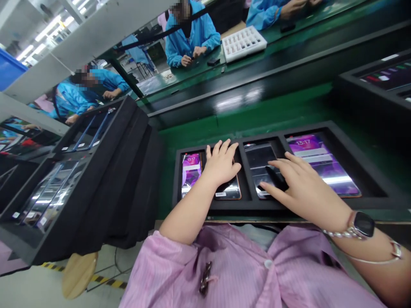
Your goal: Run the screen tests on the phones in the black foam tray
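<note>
A black foam tray [244, 208] lies on the green bench in front of me, with several phones in its slots. My left hand [221, 164] rests palm down, fingers spread, on the second phone [230, 191] from the left. Beside it lies a lit phone [191, 173] with a purple screen. My right hand [300, 186] lies flat with fingers stretched over the third phone [261, 164], whose screen is dark. A larger lit phone [324, 164] fills the rightmost slot.
A stack of black trays with phones [80, 179] stands at my left. A dark conveyor [257, 81] runs behind the bench. People in blue coats [189, 36] work across it, near a white tray [244, 42]. Another black tray [379, 81] sits at the right.
</note>
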Demonstrator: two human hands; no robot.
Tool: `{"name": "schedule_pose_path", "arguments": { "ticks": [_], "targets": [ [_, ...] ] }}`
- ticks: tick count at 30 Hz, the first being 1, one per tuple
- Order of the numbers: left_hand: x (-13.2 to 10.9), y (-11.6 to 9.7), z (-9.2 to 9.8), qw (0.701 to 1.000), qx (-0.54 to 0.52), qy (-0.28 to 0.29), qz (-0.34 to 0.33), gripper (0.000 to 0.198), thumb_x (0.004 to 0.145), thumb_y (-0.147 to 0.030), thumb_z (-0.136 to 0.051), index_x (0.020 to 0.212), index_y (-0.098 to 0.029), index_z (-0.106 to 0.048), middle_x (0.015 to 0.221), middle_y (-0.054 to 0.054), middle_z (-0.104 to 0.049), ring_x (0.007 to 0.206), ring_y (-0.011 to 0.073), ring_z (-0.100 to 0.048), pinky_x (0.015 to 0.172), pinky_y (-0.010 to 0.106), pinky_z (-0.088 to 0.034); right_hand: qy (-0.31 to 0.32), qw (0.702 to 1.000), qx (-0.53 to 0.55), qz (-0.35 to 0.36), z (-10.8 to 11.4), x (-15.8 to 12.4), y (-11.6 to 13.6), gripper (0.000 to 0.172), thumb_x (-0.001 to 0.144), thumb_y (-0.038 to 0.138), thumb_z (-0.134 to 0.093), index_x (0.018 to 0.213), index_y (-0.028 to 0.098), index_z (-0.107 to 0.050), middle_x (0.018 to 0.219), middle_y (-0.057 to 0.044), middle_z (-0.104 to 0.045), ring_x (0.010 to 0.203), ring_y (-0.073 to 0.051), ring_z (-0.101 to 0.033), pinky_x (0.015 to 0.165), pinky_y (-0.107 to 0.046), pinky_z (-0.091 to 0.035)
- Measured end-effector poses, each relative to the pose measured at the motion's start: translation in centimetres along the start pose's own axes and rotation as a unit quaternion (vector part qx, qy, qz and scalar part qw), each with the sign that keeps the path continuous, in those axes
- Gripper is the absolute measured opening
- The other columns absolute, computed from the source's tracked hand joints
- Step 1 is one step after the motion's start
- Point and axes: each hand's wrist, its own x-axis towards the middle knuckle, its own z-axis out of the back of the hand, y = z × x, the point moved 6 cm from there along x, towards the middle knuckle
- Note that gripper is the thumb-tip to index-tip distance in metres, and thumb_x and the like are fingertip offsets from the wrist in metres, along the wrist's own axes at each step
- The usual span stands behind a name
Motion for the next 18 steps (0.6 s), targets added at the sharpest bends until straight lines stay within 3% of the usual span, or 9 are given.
{"name": "schedule_pose_path", "arguments": {
  "ticks": [5, 8, 10, 14, 18],
  "targets": [
    [0.6, 0.1, -0.1, 1.000, -0.003, -0.008, -0.001, 0.065, 0.093, -0.026, -0.053, 0.157, -0.022, -0.041, 0.172, 0.008, -0.026, 0.160, 0.0350, -0.019, 0.129, 0.069, -0.009, -0.005, 1.000, -0.022, -0.001, 0.0, 0.1, 0.4, 0.074, 0.100, 0.071, -0.034, 0.131, 0.009, -0.061, 0.130, -0.018, -0.061, 0.144, -0.040, -0.041, 0.122, -0.061, -0.033],
    [-0.5, 0.4, 0.5, 0.999, -0.016, -0.027, 0.006, 0.064, 0.097, -0.030, -0.057, 0.158, -0.022, -0.040, 0.170, 0.009, -0.032, 0.159, 0.0332, -0.021, 0.132, 0.061, -0.011, -0.001, 0.999, -0.034, -0.004, 0.1, 0.1, 0.5, 0.073, 0.100, 0.070, -0.034, 0.132, 0.010, -0.061, 0.132, -0.018, -0.061, 0.142, -0.042, -0.042, 0.120, -0.067, -0.029],
    [-2.6, 0.8, 1.6, 0.997, -0.027, -0.071, 0.018, 0.062, 0.100, -0.039, -0.060, 0.157, -0.023, -0.042, 0.169, 0.010, -0.034, 0.159, 0.0328, -0.022, 0.133, 0.056, -0.011, -0.003, 0.999, -0.035, -0.005, 0.7, -0.3, 0.4, 0.071, 0.102, 0.068, -0.032, 0.134, 0.010, -0.060, 0.138, -0.019, -0.058, 0.142, -0.043, -0.042, 0.118, -0.071, -0.027],
    [-9.2, 1.5, 3.3, 0.983, -0.045, -0.174, 0.025, 0.058, 0.101, -0.047, -0.061, 0.153, -0.027, -0.044, 0.168, 0.007, -0.035, 0.160, 0.0291, -0.022, 0.133, 0.057, -0.005, -0.024, 0.999, -0.035, 0.010, 3.5, -1.7, 0.1, 0.067, 0.103, 0.068, -0.031, 0.132, 0.014, -0.060, 0.144, -0.017, -0.055, 0.142, -0.040, -0.044, 0.118, -0.071, -0.027],
    [-13.8, 2.4, 2.4, 0.989, -0.037, -0.129, 0.069, 0.053, 0.102, -0.049, -0.059, 0.150, -0.028, -0.048, 0.168, 0.009, -0.034, 0.157, 0.0307, -0.027, 0.131, 0.063, -0.007, -0.032, 0.997, -0.061, 0.026, 5.3, -3.0, -0.5, 0.067, 0.104, 0.069, -0.026, 0.130, 0.017, -0.060, 0.141, -0.018, -0.056, 0.135, -0.039, -0.051, 0.113, -0.073, -0.032]
  ]
}}
